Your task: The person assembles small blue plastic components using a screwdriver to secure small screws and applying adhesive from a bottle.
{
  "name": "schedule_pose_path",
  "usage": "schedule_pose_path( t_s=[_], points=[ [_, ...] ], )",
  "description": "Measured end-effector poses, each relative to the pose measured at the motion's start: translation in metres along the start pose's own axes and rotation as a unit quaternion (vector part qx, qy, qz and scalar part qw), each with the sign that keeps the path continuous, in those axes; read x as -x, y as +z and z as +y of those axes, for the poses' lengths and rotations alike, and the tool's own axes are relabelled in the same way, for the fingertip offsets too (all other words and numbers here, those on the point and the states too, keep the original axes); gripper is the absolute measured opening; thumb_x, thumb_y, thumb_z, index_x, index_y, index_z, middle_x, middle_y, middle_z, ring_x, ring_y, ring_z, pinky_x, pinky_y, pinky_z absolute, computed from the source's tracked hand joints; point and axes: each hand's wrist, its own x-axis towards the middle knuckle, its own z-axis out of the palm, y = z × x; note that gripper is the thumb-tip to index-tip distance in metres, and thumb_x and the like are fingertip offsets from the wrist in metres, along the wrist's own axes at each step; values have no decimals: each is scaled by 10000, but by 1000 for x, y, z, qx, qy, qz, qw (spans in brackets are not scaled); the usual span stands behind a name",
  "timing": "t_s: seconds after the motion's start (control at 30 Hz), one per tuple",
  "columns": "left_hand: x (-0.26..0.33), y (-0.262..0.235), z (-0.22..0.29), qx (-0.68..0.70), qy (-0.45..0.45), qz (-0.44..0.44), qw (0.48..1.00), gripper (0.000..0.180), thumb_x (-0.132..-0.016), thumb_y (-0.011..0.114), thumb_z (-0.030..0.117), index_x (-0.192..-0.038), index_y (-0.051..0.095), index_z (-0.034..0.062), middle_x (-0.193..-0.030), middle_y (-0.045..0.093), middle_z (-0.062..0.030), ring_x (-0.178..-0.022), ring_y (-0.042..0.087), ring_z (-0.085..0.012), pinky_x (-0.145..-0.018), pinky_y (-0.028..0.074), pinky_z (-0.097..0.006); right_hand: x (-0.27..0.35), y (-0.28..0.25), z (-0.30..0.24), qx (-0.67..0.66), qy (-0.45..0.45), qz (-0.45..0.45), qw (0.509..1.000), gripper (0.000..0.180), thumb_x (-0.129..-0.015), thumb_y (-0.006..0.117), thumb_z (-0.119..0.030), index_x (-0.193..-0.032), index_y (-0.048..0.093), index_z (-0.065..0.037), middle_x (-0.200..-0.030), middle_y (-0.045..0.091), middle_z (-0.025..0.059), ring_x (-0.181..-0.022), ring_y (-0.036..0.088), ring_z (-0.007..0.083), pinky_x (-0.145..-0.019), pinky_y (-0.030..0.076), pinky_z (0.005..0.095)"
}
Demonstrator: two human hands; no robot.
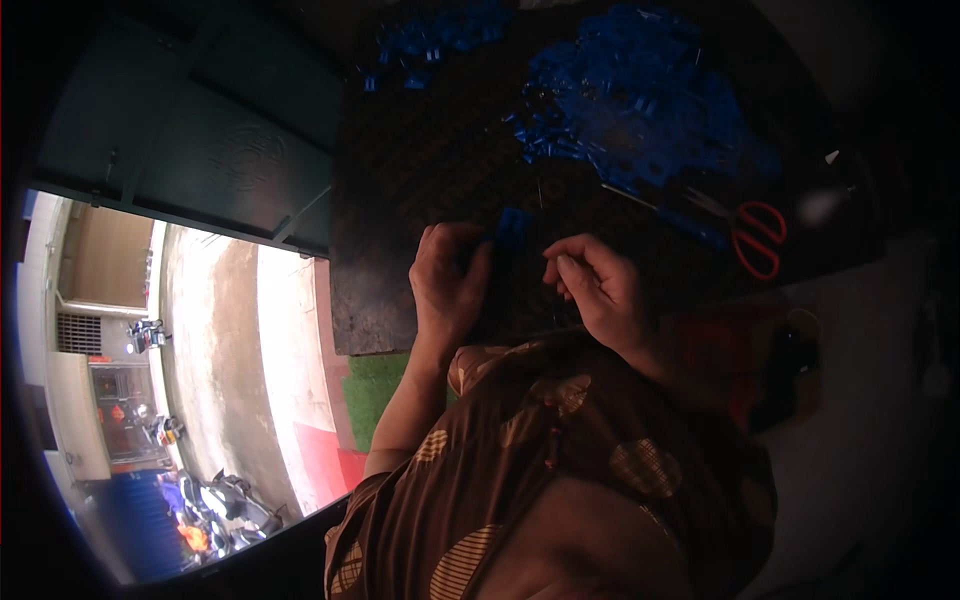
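My left hand is closed near the table's front edge, its thumb and fingers at the side of a small blue plastic part. In the dim light the exact grip is hard to see, but the part sits right at the fingertips. A little to the right, my right hand is closed in a pinch, thumb against forefinger. Whatever lies in that pinch is too small or dark to name. A thin, pale line shows just above, between the two hands.
A large heap of blue plastic parts covers the table's far right, with a smaller group at the far left. Red-handled scissors and a blue-handled screwdriver lie right of my hands. A dark green metal door stands left.
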Motion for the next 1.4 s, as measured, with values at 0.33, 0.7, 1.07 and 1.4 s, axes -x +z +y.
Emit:
schedule_pose_path(
  t_s=[0.33,0.7,1.07,1.4],
  points=[
    [7,-17,34,53,20,-139,989,215,-739,630,-42,-941,618,30,-833,597,-113,-782,604,-256,-691,484,-312,-2,6,-12,203,-85,-28,975,208,-863,617,-42,-1064,600,6,-872,591,82,-747,606,139,-607,475,238],
    [19,0,37,131,-13,-96,987,309,-754,645,-50,-1040,553,22,-886,605,-111,-810,612,-223,-711,497,-312,-3,7,-11,10,69,-55,996,118,-930,558,-144,-960,593,-36,-701,584,10,-598,554,62,-518,433,192],
    [-5,13,2,-266,102,-101,953,448,-716,721,178,-1087,537,7,-1027,530,-155,-1000,461,-335,-852,378,-437,-4,-6,-12,-17,59,37,997,135,-918,564,-110,-992,607,-6,-763,623,46,-569,511,35,-505,410,162],
    [-18,6,-1,-255,156,-112,948,364,-697,710,149,-1004,577,5,-937,555,-151,-947,488,-332,-844,391,-427,-22,-9,-29,43,44,3,998,107,-893,586,-66,-983,568,-12,-791,634,48,-587,528,29,-514,417,151]
  ],
)
